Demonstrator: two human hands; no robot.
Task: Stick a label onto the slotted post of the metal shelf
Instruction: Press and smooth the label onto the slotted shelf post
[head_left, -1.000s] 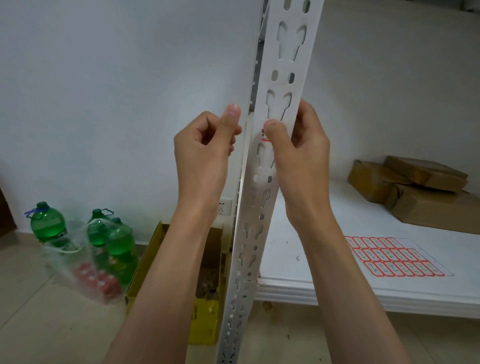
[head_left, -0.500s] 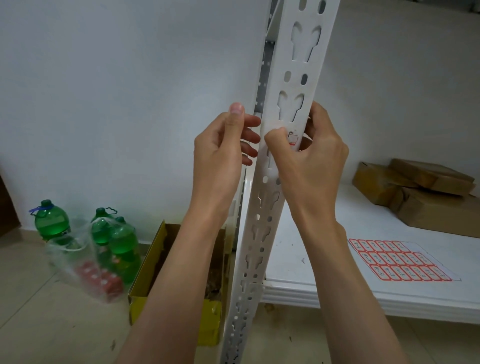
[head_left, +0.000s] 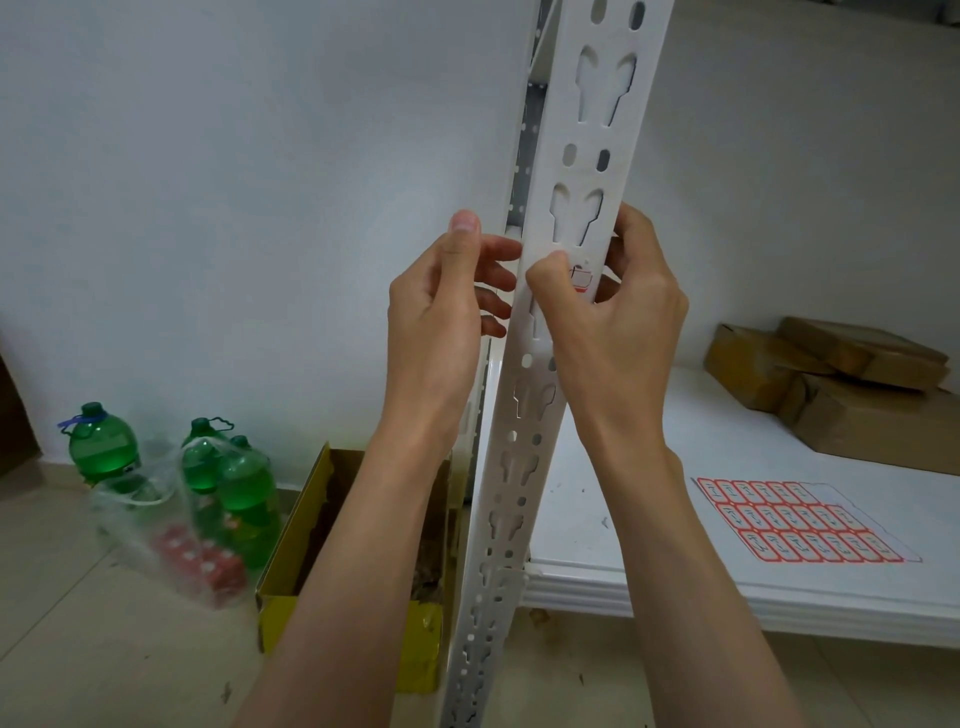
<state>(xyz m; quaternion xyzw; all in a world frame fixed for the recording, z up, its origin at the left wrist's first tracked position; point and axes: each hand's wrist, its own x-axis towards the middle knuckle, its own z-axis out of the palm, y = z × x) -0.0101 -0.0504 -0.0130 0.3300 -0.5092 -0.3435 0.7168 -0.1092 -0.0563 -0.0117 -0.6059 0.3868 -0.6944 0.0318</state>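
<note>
since a moment ago both hands have risen a little up the post and the left hand's fingers have uncurled. at far left, round green plastic bottles (head_left: 104, 447) stand on the tiled floor, some inside a thin clear plastic bag (head_left: 156, 525) with a red pack at its bottom. next is an open yellow cardboard box (head_left: 291, 551) holding brownish scraps. the left hand (head_left: 441, 317) is beside the post, thumb up, fingers loosely spread with their tips touching the post's left edge, holding nothing. the slotted post (head_left: 592, 156) is white painted metal, flat-faced, punched with keyhole-shaped slots and small oval holes. on its face sits the small white label (head_left: 582, 278) with a red border, just below a keyhole slot. the right hand (head_left: 613, 322) curls round the post, thumb pressing the label's left end, fingers behind the right edge. on the smooth white shelf (head_left: 675, 457) lies a sheet of red-bordered labels (head_left: 800, 525), and behind it brown paper-wrapped parcels (head_left: 841, 384), stacked.
</note>
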